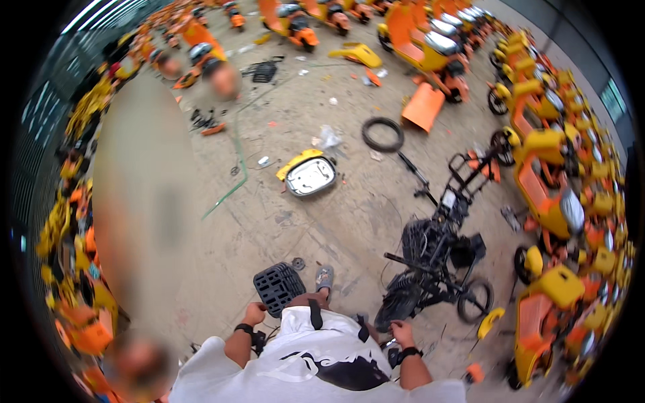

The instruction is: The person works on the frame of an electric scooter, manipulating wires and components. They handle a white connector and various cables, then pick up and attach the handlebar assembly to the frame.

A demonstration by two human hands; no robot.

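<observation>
My left hand point(254, 314) hangs at my side with its fingers curled, a dark watch on the wrist. It sits just beside a black plastic basket point(277, 287) that lies on the concrete by my sandalled foot point(324, 275). My right hand point(403, 332), with a dark band on its wrist, is lowered close to the rear of a stripped black scooter frame point(437, 258). Its fingers are bent, and whether it holds something small I cannot tell. My white printed shirt fills the bottom of the view.
Rows of orange and yellow scooters point(544, 195) line the right side, the far end and the left edge. A loose tyre point(383, 134), an orange panel point(423, 106), a yellow-edged seat tub point(310, 176) and a green hose point(236, 161) lie about. Blurred people point(144, 201) stand at left.
</observation>
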